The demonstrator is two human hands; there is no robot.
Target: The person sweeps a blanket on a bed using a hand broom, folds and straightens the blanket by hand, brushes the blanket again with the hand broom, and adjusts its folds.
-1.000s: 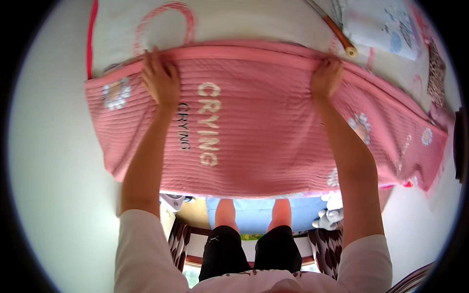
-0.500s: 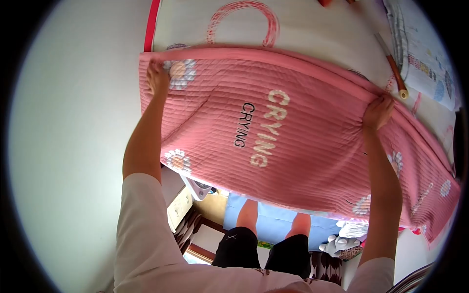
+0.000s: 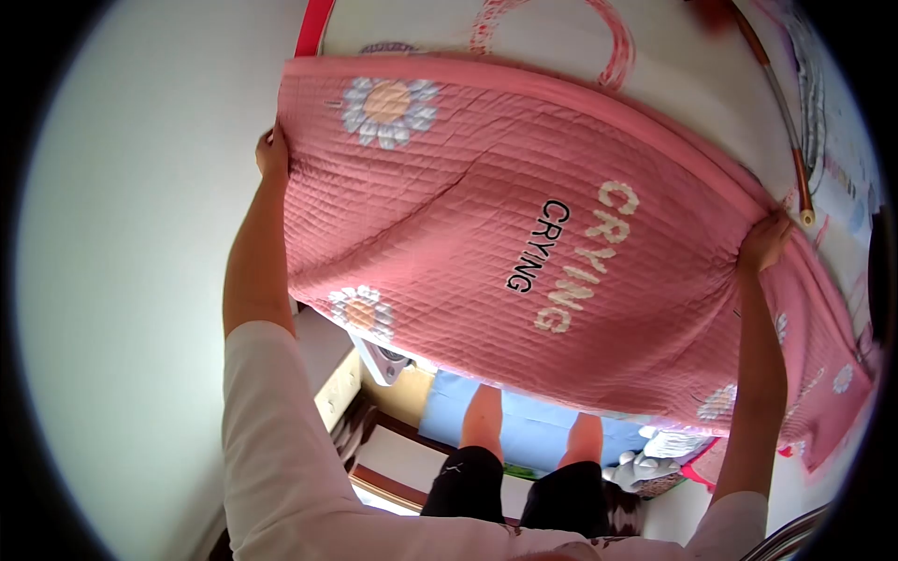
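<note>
A pink quilted cover (image 3: pixel 449 224) with daisies and the word CRYING stretches across the view between my arms. At its left edge my left hand (image 3: pixel 272 152) is closed, its fingers gripping the side of the cloth. My right hand (image 3: pixel 765 243) is closed on the cover near its upper right edge, and creases fan out from the grip. Just above that hand lies a long stick (image 3: pixel 795 140) with a brown handle. The cover's far edge rests on a pale sheet (image 3: pixel 552 33) with a pink ring pattern.
A pale wall (image 3: pixel 140 234) rises on the left. Folded light cloth (image 3: pixel 842 159) lies at the upper right. Below the cover are a blue mat (image 3: pixel 533 430), a white device (image 3: pixel 379 360), a drawer unit (image 3: pixel 339 388) and a grey plush toy (image 3: pixel 641 467).
My left hand has moved outward from the cover's middle to its left edge. My right hand has shifted right and down in view. The cover is spread wider, and the view has turned.
</note>
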